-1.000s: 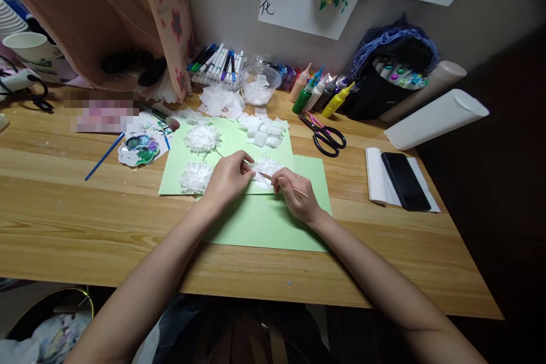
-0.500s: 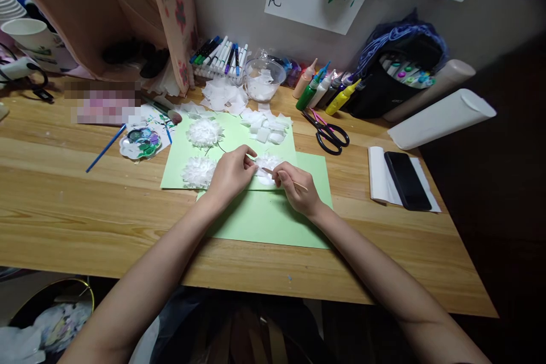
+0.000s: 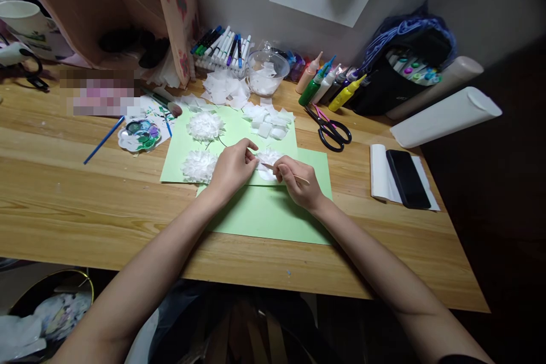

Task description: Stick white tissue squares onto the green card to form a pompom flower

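My left hand (image 3: 232, 168) rests on the green paper sheet (image 3: 268, 216), its fingers pinched at the edge of a white tissue flower (image 3: 268, 158). My right hand (image 3: 298, 182) grips a thin wooden stick (image 3: 285, 173) whose tip points into that same flower. Two finished white tissue flowers (image 3: 205, 125) (image 3: 198, 165) lie to the left on a second green sheet (image 3: 232, 133). A heap of small white tissue squares (image 3: 268, 122) sits just behind the flower.
Black scissors (image 3: 331, 132), glue bottles (image 3: 326, 88), a clear bowl (image 3: 264, 71) and a row of markers (image 3: 222, 45) line the back. A paint palette (image 3: 139, 135) and blue brush (image 3: 103, 140) lie left. A phone (image 3: 407, 178) rests on white paper at right, beside rolled paper (image 3: 443, 116).
The white tissue piece held between my hands has been pressed into the flower; both hands shifted slightly toward it. The camera tipped a little downward.
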{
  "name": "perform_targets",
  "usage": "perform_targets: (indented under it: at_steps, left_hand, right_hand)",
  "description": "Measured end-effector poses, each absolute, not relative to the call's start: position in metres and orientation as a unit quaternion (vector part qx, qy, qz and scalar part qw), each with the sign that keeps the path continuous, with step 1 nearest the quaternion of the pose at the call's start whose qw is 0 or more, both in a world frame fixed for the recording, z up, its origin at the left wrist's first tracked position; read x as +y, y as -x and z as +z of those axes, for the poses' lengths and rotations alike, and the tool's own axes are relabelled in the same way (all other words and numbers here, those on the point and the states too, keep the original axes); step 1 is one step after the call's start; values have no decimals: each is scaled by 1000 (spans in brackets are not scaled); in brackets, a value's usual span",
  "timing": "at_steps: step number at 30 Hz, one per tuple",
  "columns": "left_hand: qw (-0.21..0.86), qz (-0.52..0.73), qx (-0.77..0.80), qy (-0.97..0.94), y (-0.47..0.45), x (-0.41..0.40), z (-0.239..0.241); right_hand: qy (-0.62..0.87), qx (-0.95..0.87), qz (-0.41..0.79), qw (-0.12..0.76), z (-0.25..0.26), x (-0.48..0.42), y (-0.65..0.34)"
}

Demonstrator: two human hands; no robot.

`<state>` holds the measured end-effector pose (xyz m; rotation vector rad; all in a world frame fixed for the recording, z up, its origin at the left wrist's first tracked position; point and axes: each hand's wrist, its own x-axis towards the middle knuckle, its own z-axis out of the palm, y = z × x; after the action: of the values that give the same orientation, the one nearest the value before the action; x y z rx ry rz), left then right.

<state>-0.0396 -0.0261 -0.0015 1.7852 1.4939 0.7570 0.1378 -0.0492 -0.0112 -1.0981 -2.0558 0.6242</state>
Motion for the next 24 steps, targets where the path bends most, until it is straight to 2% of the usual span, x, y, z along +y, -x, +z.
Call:
perform_targets:
  at_steps: [9, 14, 24]
  left_hand:
    - [339, 291, 574, -687, 39, -26, -2]
    - [345, 284, 578, -683, 40, -25, -4]
    - [345, 273, 596, -672, 37, -25, -3]
  right_hand:
    - [436, -785, 252, 360, -10, -45, -134]
    - [468, -756, 297, 348, -1, -40, -128]
    - [517, -669, 360, 394, 9, -17, -116]
